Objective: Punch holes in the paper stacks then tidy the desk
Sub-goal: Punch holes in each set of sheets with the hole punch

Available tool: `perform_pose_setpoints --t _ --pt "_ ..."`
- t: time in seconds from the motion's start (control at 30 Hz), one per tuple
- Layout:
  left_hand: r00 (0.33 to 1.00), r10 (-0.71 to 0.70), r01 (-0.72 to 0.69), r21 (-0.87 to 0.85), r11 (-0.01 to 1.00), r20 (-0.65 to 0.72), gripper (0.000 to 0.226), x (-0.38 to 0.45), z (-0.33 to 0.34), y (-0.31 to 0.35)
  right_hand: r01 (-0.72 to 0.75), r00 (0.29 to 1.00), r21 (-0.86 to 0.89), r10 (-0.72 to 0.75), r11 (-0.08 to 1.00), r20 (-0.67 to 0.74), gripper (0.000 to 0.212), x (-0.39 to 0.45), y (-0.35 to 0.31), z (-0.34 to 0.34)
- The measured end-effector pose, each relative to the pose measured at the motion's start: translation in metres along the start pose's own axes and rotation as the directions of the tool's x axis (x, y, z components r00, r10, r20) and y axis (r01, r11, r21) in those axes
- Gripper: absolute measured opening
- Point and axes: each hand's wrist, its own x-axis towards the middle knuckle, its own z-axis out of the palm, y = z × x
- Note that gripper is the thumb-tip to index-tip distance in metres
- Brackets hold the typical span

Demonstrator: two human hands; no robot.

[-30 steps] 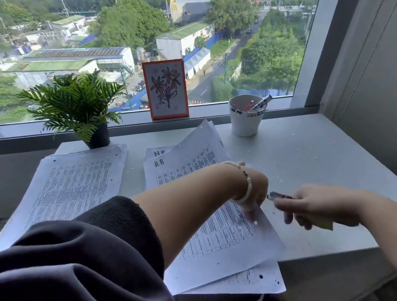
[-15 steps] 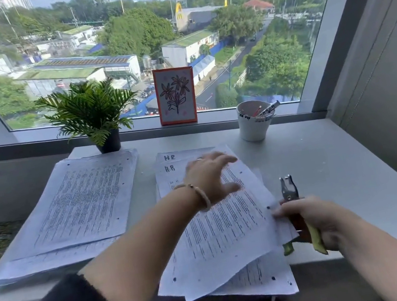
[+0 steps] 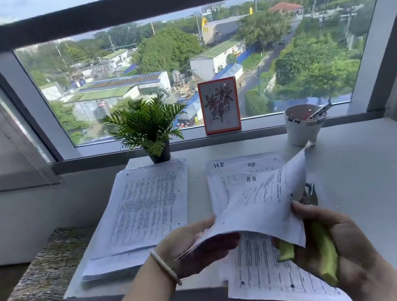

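A thin bundle of printed sheets (image 3: 262,202) is lifted off the middle pile, tilted up to the right. My left hand (image 3: 195,246) grips its left edge from below. My right hand (image 3: 340,239) holds the hole punch (image 3: 326,257) by its yellow-green handles, and its thumb touches the bundle's right edge. The punch's metal jaws (image 3: 310,194) peek out behind the sheets. Under the bundle lies the loose middle pile (image 3: 269,270), marked "HR" at its top and hanging over the desk's front edge. A neater stack (image 3: 144,210) with punched holes lies at the left.
The white desk (image 3: 371,186) runs under a window. At its back stand a small potted plant (image 3: 148,130), an orange-framed flower picture (image 3: 220,105) and a white cup of pens (image 3: 302,124). A woven stool (image 3: 48,267) sits left of the desk.
My left hand left the top of the middle pile and took hold of a bundle's left edge, lifting it. My right hand with the punch came up to the bundle's right edge. The camera tilted up.
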Motion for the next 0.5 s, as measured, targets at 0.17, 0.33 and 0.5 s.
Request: perform_pose_setpoints --t 0.17,0.33,0.5 --pt "0.96 0.255 -0.233 0.173 0.957 -0.116 0.053 -0.044 -0.048 0.019 -0.085 0.996 -0.34 0.069 0.936 -0.06 0.032 0.006 0.018 0.016" --pt "0.862 0.438 -0.388 0.223 0.894 -0.255 0.056 -0.096 -0.103 0.02 -0.097 0.987 -0.735 -0.032 0.671 -0.159 0.039 0.043 0.061 0.019" --pt "0.797 0.347 -0.114 0.442 0.89 -0.495 0.04 -0.108 -0.15 0.022 -0.135 0.99 -0.93 0.012 0.342 -0.14 0.021 0.092 0.097 0.035"
